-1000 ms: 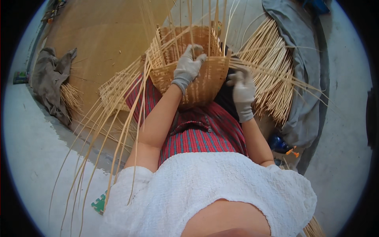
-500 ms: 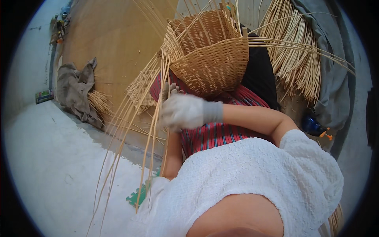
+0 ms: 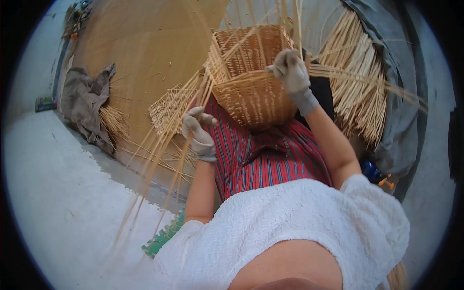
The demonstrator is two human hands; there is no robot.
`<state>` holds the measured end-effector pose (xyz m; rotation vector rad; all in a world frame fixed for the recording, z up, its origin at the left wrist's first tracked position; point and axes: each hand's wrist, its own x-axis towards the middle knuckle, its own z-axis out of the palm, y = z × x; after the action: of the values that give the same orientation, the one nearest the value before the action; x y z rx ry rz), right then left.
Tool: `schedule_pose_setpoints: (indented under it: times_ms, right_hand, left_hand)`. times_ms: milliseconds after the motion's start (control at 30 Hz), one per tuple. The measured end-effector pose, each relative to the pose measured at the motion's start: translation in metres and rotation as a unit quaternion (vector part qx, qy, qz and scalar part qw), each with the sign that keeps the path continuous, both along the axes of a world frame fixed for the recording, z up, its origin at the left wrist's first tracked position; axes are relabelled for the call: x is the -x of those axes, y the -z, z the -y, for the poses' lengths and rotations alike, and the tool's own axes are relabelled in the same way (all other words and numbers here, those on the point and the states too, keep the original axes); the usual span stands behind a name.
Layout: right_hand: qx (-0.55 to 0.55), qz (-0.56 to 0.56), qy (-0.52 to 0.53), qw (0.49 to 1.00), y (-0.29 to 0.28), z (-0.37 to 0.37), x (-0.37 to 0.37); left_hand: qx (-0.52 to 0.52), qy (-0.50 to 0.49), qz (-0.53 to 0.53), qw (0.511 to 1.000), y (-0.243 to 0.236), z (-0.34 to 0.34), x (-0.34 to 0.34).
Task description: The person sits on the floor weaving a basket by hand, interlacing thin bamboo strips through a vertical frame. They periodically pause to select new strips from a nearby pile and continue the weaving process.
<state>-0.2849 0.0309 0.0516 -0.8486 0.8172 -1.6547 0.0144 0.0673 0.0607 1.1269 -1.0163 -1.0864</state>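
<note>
A woven wicker basket (image 3: 261, 99) rests tilted on my lap, its upright canes rising from the far side. My right hand (image 3: 291, 75), in a pale glove, is at the basket's near right rim. Its fingers are curled together; I cannot make out whether a cane is in them. To the left of the basket, my gloved left hand (image 3: 198, 133) has its fingers bent but apart. Long loose canes (image 3: 159, 145) run from the basket's left corner past this hand toward the lower left. More canes (image 3: 367, 84) stick out from the right corner.
A large bundle of peeled canes (image 3: 357, 92) lies on grey cloth at the right, with a dark blue bottle (image 3: 371, 171) nearby. A flat woven piece (image 3: 169, 108) lies left of the basket. Farther left, brown cloth (image 3: 87, 104) covers thin sticks. Green mat (image 3: 162, 237) shows below.
My right hand has swung from beside my left hand up and right to the basket's rim. The left hand, partly covered before, now shows. The basket sits slightly lower in view.
</note>
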Motion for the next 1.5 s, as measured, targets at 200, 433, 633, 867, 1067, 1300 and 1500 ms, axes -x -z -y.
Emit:
schedule_pose_setpoints:
  times_ms: [200,433,633,867,1067,1300,1500]
  right_hand:
    - [-0.139,-0.181,0.001,0.974,-0.038,-0.026,0.024]
    - [-0.033,-0.378,0.177,0.908,-0.063,0.022,-0.015]
    - [0.161,-0.607,0.130,0.767,-0.129,0.145,-0.100]
    - [-0.009,-0.215,0.132,0.968,-0.018,-0.016,-0.015]
    - [-0.097,-0.197,0.125,0.968,-0.047,-0.063,-0.034]
    - [-0.179,-0.122,0.202,0.955,-0.003,-0.045,0.020]
    - [0.083,-0.509,0.236,0.823,-0.058,0.046,-0.006]
  left_hand:
    - [0.097,0.070,0.038,0.992,0.044,0.037,0.021]
    - [-0.024,0.215,-0.071,0.974,0.058,0.116,0.032]
    - [-0.035,0.122,0.120,0.985,0.077,0.111,0.039]
    - [-0.026,0.127,-0.268,0.955,0.079,0.121,0.060]
    - [0.040,0.021,-0.076,0.996,0.067,0.094,0.066]
    - [0.112,0.112,0.192,0.969,0.021,0.045,0.099]
    - [-0.167,0.264,0.240,0.919,-0.015,0.087,0.120]
